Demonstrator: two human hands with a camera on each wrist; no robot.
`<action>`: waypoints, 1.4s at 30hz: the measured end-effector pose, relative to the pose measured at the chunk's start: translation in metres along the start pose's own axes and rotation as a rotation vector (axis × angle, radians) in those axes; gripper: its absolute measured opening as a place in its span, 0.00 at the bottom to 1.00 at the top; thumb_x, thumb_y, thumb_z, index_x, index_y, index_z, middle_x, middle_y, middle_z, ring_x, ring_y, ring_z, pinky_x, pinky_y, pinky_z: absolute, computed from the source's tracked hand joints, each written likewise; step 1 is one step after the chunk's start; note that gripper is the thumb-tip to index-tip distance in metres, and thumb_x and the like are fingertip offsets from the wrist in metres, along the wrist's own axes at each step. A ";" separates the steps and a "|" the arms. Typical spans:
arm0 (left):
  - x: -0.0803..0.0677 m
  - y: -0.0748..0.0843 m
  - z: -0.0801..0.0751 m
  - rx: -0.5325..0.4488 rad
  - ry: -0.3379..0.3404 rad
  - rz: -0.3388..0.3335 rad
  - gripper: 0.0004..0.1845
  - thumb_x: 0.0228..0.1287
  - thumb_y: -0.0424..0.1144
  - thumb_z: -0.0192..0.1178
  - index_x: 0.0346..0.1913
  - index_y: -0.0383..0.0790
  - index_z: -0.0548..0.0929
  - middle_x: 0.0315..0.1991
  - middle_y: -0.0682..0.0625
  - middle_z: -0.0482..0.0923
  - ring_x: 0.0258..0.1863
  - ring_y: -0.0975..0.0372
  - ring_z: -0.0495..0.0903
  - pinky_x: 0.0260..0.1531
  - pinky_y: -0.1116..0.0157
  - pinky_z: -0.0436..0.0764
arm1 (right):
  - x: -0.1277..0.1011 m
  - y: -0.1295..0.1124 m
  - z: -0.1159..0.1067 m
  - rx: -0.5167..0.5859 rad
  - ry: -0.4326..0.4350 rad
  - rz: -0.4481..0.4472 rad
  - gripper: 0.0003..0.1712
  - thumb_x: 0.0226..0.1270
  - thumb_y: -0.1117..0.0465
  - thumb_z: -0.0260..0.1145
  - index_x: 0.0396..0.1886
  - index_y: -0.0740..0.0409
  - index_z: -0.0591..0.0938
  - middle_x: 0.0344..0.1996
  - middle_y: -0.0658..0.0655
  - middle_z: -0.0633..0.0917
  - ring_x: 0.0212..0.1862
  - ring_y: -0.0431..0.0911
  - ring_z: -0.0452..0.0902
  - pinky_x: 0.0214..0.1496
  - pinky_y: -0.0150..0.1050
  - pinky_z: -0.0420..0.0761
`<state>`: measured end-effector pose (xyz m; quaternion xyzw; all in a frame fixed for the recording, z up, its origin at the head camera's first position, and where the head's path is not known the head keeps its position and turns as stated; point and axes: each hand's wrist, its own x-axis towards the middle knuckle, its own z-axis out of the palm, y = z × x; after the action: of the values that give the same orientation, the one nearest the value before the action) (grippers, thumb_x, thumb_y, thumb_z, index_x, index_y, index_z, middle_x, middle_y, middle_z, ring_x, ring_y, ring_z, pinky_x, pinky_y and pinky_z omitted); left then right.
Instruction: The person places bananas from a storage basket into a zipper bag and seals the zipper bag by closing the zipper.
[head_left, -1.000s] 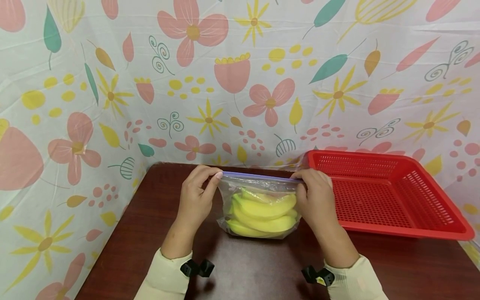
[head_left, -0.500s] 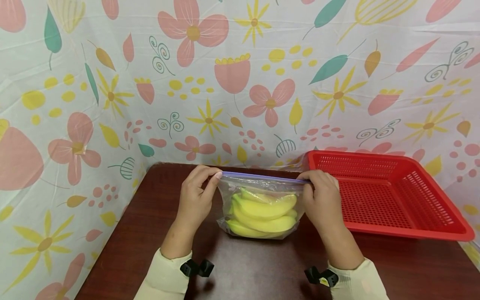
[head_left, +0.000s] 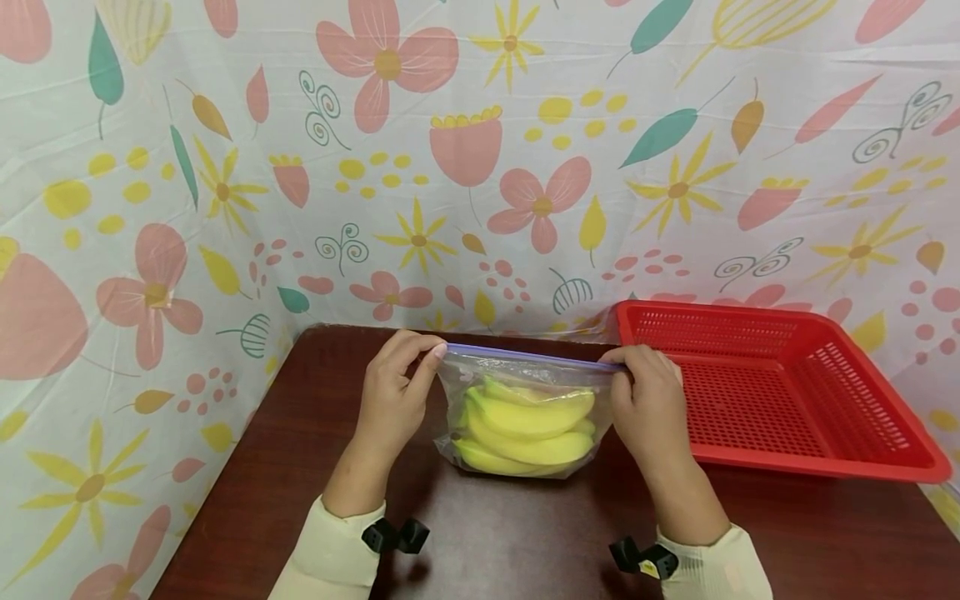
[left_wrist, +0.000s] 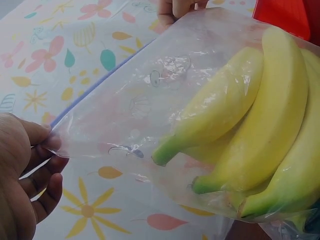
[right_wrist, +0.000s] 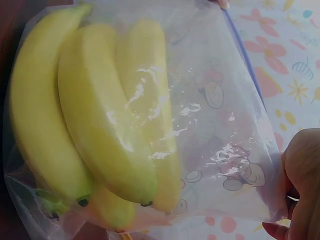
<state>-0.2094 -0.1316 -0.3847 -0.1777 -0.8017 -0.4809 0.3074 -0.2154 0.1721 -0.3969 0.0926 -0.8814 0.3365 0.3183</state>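
Note:
A clear zip-top bag (head_left: 527, 369) with a purple zip strip (head_left: 525, 355) stands upright on the table, holding several yellow bananas (head_left: 532, 421). At the strip's left end, my left hand (head_left: 393, 392) pinches the bag's top corner between thumb and fingers. My right hand (head_left: 648, 400) pinches the opposite end of the strip, so the top edge is stretched straight between both hands. Green-tipped bananas (left_wrist: 280, 110) show through the plastic in the left wrist view. In the right wrist view the right fingertips are partly hidden behind the bag's corner.
A red perforated plastic basket (head_left: 817, 460) stands to the right, close beside my right hand. The dark wooden table (head_left: 502, 542) backs onto a flower-printed cloth (head_left: 480, 208), which also covers the left side.
My right hand has slid a little to the right along the zip strip, out to the bag's right end. The left hand and the bananas have stayed in place.

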 end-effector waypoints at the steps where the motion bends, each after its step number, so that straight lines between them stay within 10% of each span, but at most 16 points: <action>1: 0.000 0.000 0.000 -0.003 -0.001 0.001 0.07 0.73 0.40 0.61 0.43 0.44 0.88 0.37 0.53 0.81 0.36 0.64 0.75 0.39 0.67 0.75 | -0.001 0.001 0.000 0.000 -0.001 0.006 0.14 0.66 0.74 0.53 0.36 0.59 0.84 0.35 0.60 0.86 0.43 0.57 0.78 0.61 0.57 0.69; 17: -0.002 0.004 0.001 -0.063 -0.019 -0.006 0.06 0.72 0.40 0.62 0.43 0.48 0.88 0.36 0.55 0.80 0.34 0.65 0.74 0.35 0.68 0.74 | -0.010 0.005 0.007 0.032 0.056 0.007 0.13 0.63 0.75 0.55 0.36 0.60 0.84 0.32 0.60 0.85 0.41 0.56 0.74 0.60 0.55 0.67; 30: -0.004 0.015 0.005 -0.088 -0.022 0.026 0.06 0.71 0.37 0.63 0.44 0.46 0.88 0.38 0.53 0.82 0.37 0.65 0.78 0.38 0.66 0.78 | -0.010 -0.005 0.007 0.109 0.150 -0.113 0.14 0.59 0.73 0.64 0.44 0.62 0.88 0.47 0.63 0.84 0.63 0.61 0.73 0.79 0.55 0.58; 42: -0.006 0.021 0.010 -0.134 0.005 0.065 0.06 0.70 0.35 0.63 0.43 0.45 0.89 0.37 0.52 0.81 0.37 0.64 0.78 0.37 0.70 0.77 | -0.010 -0.019 0.005 0.148 0.227 -0.230 0.13 0.57 0.71 0.68 0.42 0.58 0.89 0.37 0.61 0.81 0.42 0.57 0.71 0.46 0.35 0.63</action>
<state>-0.1961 -0.1125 -0.3777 -0.2227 -0.7605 -0.5238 0.3125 -0.2031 0.1535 -0.3961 0.1774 -0.7962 0.3700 0.4447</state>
